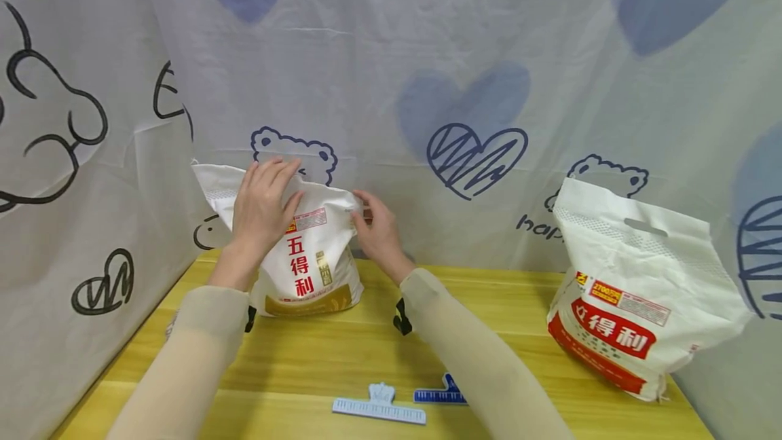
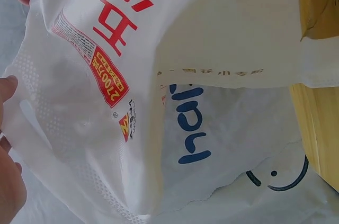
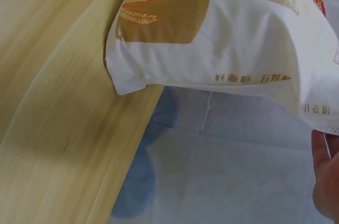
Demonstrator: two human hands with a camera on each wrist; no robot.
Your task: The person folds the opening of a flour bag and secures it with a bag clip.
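A white flour bag point(image 1: 299, 250) with red characters and a gold base band stands at the back left of the wooden table. Its loose top leans upward, with a handle slot in it. My left hand point(image 1: 263, 202) holds the top edge from the front, fingers reaching over it; in the left wrist view, fingertips point(image 2: 9, 181) lie by the slot. At the top right corner, my right hand point(image 1: 379, 226) pinches the bag's edge, thumb in front and fingers partly hidden behind. The right wrist view shows the same bag point(image 3: 254, 49) from its side.
A second flour bag point(image 1: 635, 297) with a red label stands upright at the right. Near the front lie a light blue sealing clip point(image 1: 380, 409) and a dark blue clip point(image 1: 436, 396), the latter partly covered by the right sleeve. Printed cloth point(image 1: 379, 100) hangs behind.
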